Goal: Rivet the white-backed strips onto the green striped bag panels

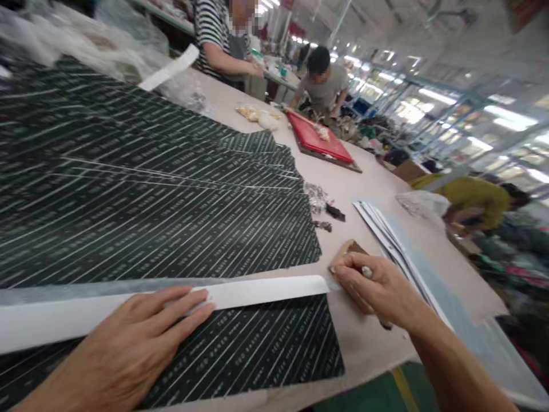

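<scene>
1. Left grip [143, 335], spread flat, is pressing the white strip [268, 291] at seven o'clock.
2. Right grip [380, 286] is pinching a pen-like tool [367, 272], four o'clock.
3. Person is seemingly preparing to trace; next is probably needing steady pressure.

- We are in a large workshop, apparently a garment factory hall.
- We stand at a long table [364, 183] spread with dark printed fabric [193, 229], a white strip [266, 290] lying along it.
- We see co-workers bent over their work: one in grey [326, 86], another in mustard yellow [472, 197].
- We see heaps of cloth [510, 257] beyond the table.
- Above us, rows of strip lights [510, 115] hang through the hall.
</scene>
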The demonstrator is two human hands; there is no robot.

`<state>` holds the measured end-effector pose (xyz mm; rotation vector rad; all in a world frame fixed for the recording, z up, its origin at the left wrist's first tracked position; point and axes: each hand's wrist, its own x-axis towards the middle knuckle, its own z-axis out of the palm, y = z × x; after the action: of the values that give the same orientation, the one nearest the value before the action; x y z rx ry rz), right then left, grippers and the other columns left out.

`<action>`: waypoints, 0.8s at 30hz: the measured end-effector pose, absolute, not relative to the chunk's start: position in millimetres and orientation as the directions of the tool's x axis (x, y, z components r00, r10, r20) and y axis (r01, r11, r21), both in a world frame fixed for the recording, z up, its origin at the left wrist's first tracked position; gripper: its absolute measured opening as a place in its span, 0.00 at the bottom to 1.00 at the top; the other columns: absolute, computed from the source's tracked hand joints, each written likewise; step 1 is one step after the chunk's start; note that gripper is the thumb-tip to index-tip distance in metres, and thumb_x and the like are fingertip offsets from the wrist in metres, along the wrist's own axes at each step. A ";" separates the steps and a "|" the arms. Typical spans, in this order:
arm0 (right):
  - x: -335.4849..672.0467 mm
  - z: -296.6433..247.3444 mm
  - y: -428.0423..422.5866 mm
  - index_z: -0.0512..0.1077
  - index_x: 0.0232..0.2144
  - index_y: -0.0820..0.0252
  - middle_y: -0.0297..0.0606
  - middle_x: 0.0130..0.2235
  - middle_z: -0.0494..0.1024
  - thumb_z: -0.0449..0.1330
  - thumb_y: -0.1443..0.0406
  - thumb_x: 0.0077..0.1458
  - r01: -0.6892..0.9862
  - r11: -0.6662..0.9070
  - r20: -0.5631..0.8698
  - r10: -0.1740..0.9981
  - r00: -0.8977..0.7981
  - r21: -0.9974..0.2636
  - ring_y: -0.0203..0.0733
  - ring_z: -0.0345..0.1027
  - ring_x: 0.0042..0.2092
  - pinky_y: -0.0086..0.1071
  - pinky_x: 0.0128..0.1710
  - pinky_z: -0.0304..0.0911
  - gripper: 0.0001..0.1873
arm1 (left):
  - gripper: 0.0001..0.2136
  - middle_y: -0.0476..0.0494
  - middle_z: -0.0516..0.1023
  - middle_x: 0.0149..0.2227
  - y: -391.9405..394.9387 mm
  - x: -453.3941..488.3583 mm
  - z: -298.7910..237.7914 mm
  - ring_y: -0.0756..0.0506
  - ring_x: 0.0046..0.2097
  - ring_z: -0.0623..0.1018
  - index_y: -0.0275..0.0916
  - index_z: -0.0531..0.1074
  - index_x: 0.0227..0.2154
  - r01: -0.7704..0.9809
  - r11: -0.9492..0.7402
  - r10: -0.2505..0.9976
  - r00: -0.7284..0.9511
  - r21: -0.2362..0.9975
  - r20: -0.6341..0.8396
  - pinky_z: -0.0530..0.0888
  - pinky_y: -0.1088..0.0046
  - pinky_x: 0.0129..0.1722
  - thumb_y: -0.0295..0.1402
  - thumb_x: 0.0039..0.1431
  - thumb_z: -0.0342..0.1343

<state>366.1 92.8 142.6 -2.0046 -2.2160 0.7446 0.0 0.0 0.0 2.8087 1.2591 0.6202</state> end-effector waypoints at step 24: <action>176.7 88.9 93.8 0.71 0.33 0.61 0.41 0.32 0.80 0.52 0.73 0.61 0.554 0.833 -0.528 0.471 -0.706 0.002 0.43 0.73 0.30 0.34 0.29 0.54 0.09 | 0.16 0.44 0.71 0.53 -7.2 8.5 16.6 0.40 0.53 0.70 0.38 0.65 0.57 0.752 -0.603 0.797 0.556 0.267 0.234 0.71 0.59 0.42 0.29 0.70 0.44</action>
<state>176.7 93.8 88.9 -1.0608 -3.5054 0.2992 8.5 -7.2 16.6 2.6493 1.3261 0.5036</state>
